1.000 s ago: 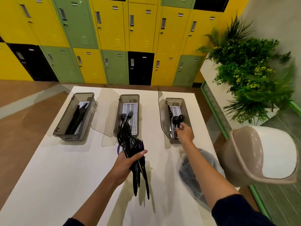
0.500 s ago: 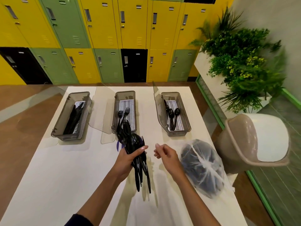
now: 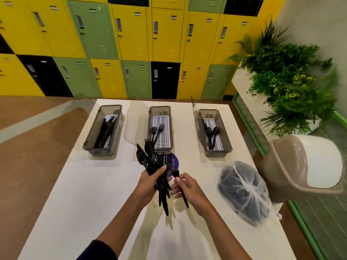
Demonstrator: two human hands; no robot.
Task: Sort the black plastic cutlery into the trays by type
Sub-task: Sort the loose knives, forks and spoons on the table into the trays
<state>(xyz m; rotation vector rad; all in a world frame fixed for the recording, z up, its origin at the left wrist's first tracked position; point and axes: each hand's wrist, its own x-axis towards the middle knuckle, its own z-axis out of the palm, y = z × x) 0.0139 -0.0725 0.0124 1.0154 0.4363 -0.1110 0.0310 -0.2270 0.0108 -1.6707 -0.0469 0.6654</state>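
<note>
Over the white table (image 3: 75,203), the person's left hand (image 3: 149,182) has its fingers curled tight around a bundle of black cutlery (image 3: 150,162), heads fanned upward and handles hanging down. Just beside it, the right hand (image 3: 188,188) pinches a single black piece (image 3: 185,201) between thumb and fingertips; I cannot tell its type. Further back stand three trays in a row: the left tray (image 3: 98,153) holds knives (image 3: 105,132), the middle tray (image 3: 159,109) forks (image 3: 156,130), the right tray (image 3: 217,153) spoons (image 3: 211,133), and a tied clear bag (image 3: 244,194) of dark cutlery lies near the right hand.
</note>
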